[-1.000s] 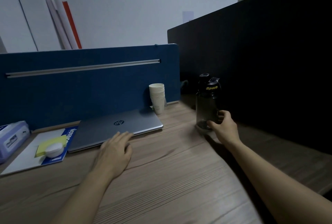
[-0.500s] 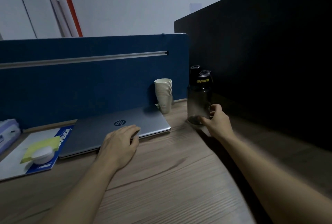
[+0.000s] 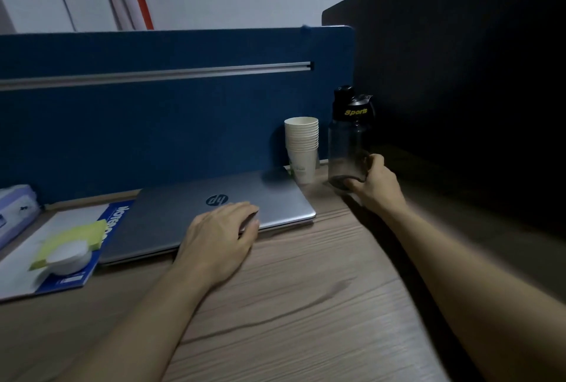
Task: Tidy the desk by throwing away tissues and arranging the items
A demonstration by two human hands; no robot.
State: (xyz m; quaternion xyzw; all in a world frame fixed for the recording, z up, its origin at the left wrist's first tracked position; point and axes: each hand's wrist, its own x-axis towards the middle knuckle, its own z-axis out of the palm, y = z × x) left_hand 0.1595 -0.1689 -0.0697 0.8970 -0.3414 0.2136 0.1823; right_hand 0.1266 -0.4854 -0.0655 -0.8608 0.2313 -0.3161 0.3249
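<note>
My right hand grips the base of the smoky transparent plastic sports bottle with a black lid; it looks empty and stands on the wood-grain desk just beside the stack of white paper cups, whose top cup appears empty. My left hand rests open, palm down, on the closed silver laptop.

Cups between laptop and bottle
</note>
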